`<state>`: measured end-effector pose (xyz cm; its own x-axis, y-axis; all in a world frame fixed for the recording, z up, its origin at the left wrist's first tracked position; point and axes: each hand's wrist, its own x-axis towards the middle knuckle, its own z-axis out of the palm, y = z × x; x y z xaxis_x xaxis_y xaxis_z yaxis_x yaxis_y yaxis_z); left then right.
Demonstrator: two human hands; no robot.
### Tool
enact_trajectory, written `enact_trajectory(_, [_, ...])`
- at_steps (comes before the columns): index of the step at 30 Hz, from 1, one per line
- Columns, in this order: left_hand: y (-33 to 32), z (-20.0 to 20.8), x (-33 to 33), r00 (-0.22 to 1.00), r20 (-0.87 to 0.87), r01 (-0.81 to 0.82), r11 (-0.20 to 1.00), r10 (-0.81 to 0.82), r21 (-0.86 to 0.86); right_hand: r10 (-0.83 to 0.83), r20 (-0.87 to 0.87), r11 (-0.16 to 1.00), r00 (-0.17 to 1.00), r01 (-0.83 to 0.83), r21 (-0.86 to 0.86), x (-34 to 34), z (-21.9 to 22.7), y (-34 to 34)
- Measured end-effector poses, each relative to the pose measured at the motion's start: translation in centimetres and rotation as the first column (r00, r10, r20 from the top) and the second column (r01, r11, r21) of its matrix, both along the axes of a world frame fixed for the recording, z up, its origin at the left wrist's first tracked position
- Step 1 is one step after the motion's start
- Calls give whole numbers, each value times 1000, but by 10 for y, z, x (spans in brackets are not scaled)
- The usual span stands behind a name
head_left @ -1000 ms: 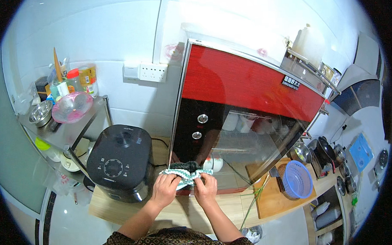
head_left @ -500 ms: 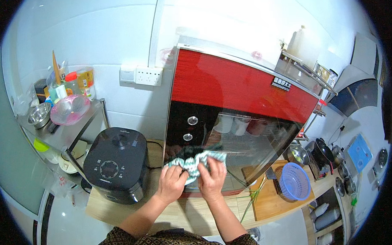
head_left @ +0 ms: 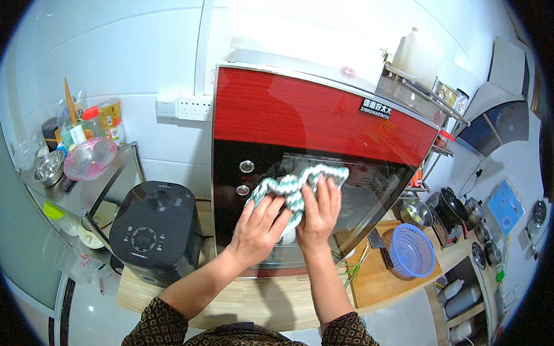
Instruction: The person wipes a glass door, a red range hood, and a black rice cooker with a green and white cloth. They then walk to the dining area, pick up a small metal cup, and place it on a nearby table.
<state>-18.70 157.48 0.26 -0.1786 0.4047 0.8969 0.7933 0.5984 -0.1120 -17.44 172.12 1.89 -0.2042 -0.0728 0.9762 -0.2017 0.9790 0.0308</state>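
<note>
A green-and-white striped cloth (head_left: 294, 187) lies bunched against the dark glass front of a red-and-black cabinet (head_left: 311, 114). My left hand (head_left: 257, 230) holds the cloth's left part, its fingers pressing it to the glass below two round silver knobs (head_left: 246, 167). At the cloth's right side my right hand (head_left: 318, 215) grips it, fingers pointing up the panel. The cloth partly hides the glass behind it, and dim shapes show through the pane.
Left of the cabinet stands a black rice cooker (head_left: 152, 232). A metal shelf (head_left: 116, 185) holds bowls and jars at the far left. On the right, a cutting board (head_left: 369, 285) carries a purple basket (head_left: 412, 250), a cleaver (head_left: 377, 238) and green stalks (head_left: 356, 266).
Both hands have moved up the cabinet front with the cloth, from its lower edge to the middle of the glass. The view has shifted slightly to the right.
</note>
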Motion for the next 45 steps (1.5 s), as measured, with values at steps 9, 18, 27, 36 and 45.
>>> enact_trajectory(9, [24,60,-8,999,-44,-21,997,18,-72,25,-144,994,989,-40,-104,-15,33,17])
enact_trajectory(18, [11,-22,-4,998,-44,-47,945,34,-323,72,56,995,996,-75,58,9,-51,47])
enact_trajectory(27, [52,76,-17,987,-161,-21,992,0,-124,-56,-119,998,991,55,-7,-8,48,67])
enact_trajectory(36, [81,43,-11,981,-135,95,955,-137,-280,-2,-108,987,994,-16,-158,3,-6,90])
enact_trajectory(45, [39,48,-21,963,-242,19,924,-120,-382,-19,89,994,996,28,-101,17,-38,70])
